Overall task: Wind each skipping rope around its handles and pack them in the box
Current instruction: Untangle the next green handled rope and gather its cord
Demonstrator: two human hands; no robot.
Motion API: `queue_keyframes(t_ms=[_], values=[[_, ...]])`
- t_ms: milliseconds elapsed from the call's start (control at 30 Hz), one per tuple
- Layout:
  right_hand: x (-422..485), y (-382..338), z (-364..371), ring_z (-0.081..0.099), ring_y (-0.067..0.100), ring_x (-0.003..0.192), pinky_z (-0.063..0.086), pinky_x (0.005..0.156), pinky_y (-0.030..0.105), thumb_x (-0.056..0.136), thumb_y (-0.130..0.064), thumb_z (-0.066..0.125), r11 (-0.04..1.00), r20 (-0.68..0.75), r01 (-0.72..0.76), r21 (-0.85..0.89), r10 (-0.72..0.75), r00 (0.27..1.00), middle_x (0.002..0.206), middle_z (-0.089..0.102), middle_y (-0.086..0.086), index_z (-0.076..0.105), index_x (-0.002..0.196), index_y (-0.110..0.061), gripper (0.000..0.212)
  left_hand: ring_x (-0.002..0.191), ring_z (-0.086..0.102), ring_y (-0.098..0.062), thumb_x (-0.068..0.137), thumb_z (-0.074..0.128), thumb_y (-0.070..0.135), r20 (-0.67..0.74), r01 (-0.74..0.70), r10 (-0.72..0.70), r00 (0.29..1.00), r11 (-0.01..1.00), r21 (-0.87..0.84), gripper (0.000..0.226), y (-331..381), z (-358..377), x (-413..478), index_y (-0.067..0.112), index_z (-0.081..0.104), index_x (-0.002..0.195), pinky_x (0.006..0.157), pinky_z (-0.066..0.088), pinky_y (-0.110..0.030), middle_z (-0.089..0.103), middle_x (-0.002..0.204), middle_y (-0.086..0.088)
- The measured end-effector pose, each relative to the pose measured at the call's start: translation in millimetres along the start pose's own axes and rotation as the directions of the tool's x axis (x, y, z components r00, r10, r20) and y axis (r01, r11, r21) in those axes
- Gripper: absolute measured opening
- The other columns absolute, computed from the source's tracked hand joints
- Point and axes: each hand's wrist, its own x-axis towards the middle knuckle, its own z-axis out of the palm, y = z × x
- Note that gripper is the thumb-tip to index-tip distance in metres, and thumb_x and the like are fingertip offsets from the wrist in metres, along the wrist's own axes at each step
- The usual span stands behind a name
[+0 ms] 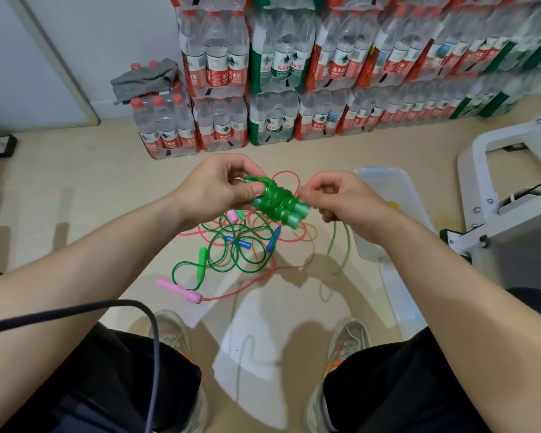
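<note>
Stacked packs of bottled water point(278, 73) line the wall beyond the beige floor point(75, 189). My left hand point(219, 185) grips the paired green handles point(278, 206), thick with wound rope, thumb pressed on top. My right hand point(344, 204) pinches the loose green rope point(341, 248) just beside them. Below, the other ropes point(238, 245) lie tangled on the floor, and the clear box point(400, 189) sits to my right.
</note>
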Motion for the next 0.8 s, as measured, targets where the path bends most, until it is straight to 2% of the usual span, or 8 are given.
queue_keyframes(t_ms=[100, 200, 300, 367, 433, 567, 700, 800], values=[[-0.3, -0.3, 5.0, 0.035, 0.010, 0.050, 0.037, 0.056, 0.027, 0.094, -0.019, 0.066, 0.947, 0.060, -0.127, 0.294, 0.114, 0.992, 0.062, 0.051, -0.005, 0.064, 0.084, -0.015, 0.011, 0.070, 0.071, -0.013, 0.093, 0.061, -0.004, -0.010, 0.016, -0.018, 1.000, 0.987, -0.161, 0.015, 1.3, -1.8, -0.4, 0.010, 0.064, 0.089, 0.064, 0.060, -0.023, 0.072, 0.083, -0.006], [-2.6, -0.6, 15.4, 0.030, 0.007, 0.047, 0.032, 0.055, 0.027, 0.099, -0.019, 0.057, 0.878, 0.142, -0.201, 0.435, 0.153, 0.978, 0.063, 0.049, -0.005, 0.061, 0.083, -0.019, 0.017, 0.070, 0.071, -0.013, 0.093, 0.059, -0.004, -0.025, 0.027, -0.035, 0.999, 0.965, -0.262, 0.015, 0.7, -3.3, -0.7, 0.010, 0.064, 0.089, 0.064, 0.061, -0.024, 0.073, 0.078, -0.002], [-3.1, 0.5, 22.4, 0.028, 0.005, 0.044, 0.025, 0.051, 0.023, 0.102, -0.017, 0.052, 0.830, 0.185, -0.253, 0.497, 0.183, 0.966, 0.063, 0.047, -0.003, 0.060, 0.100, -0.018, 0.009, 0.068, 0.071, -0.010, 0.095, 0.058, -0.003, -0.060, 0.032, -0.053, 0.997, 0.952, -0.305, 0.013, -0.4, -2.2, -1.9, 0.008, 0.064, 0.092, 0.060, 0.058, -0.020, 0.072, 0.074, 0.000], [-3.3, 2.5, 28.4, 0.029, 0.006, 0.043, 0.026, 0.047, 0.021, 0.103, -0.012, 0.047, 0.784, 0.176, -0.259, 0.563, 0.193, 0.965, 0.064, 0.049, -0.002, 0.057, 0.117, -0.019, 0.018, 0.068, 0.071, -0.010, 0.096, 0.056, -0.003, -0.097, 0.040, -0.081, 0.992, 0.931, -0.362, 0.012, -2.0, 0.1, -2.1, 0.006, 0.063, 0.093, 0.058, 0.056, -0.018, 0.072, 0.073, 0.000], [-3.0, 4.2, 36.0, 0.030, 0.006, 0.044, 0.029, 0.044, 0.020, 0.103, -0.008, 0.046, 0.767, 0.114, -0.221, 0.603, 0.191, 0.975, 0.065, 0.052, -0.001, 0.054, 0.122, -0.019, 0.024, 0.068, 0.071, -0.010, 0.096, 0.056, -0.002, -0.128, 0.042, -0.101, 0.987, 0.916, -0.399, 0.010, -4.5, 2.7, -1.9, 0.005, 0.063, 0.095, 0.058, 0.056, -0.018, 0.070, 0.076, -0.004], [-5.0, 3.5, 45.7, 0.037, 0.009, 0.046, 0.033, 0.044, 0.021, 0.100, -0.004, 0.050, 0.804, 0.010, -0.168, 0.571, 0.198, 0.980, 0.069, 0.061, 0.003, 0.059, 0.111, -0.013, 0.017, 0.068, 0.070, -0.010, 0.097, 0.058, 0.000, -0.216, 0.031, -0.109, 0.970, 0.941, -0.338, 0.009, -10.0, 8.0, -0.5, 0.007, 0.063, 0.093, 0.061, 0.057, -0.019, 0.065, 0.085, -0.012], [-7.0, 5.8, 45.9, 0.045, 0.009, 0.049, 0.040, 0.052, 0.026, 0.097, -0.005, 0.056, 0.859, 0.000, -0.221, 0.461, 0.249, 0.968, 0.076, 0.068, -0.001, 0.065, 0.113, -0.014, 0.020, 0.067, 0.069, -0.011, 0.095, 0.063, 0.001, -0.328, 0.004, -0.058, 0.943, 0.987, -0.162, 0.013, -10.2, 11.3, 1.6, 0.013, 0.063, 0.089, 0.064, 0.058, -0.021, 0.060, 0.097, -0.015], [-5.7, 2.8, 39.2, 0.042, 0.007, 0.048, 0.038, 0.050, 0.023, 0.096, -0.004, 0.057, 0.858, 0.011, -0.280, 0.431, 0.305, 0.952, 0.076, 0.071, -0.001, 0.068, 0.105, -0.012, 0.016, 0.078, 0.069, -0.024, 0.093, 0.067, 0.003, -0.357, -0.013, 0.003, 0.934, 1.000, -0.025, 0.014, -9.9, 12.0, 4.6, 0.016, 0.061, 0.090, 0.066, 0.060, -0.025, 0.061, 0.105, -0.023]])
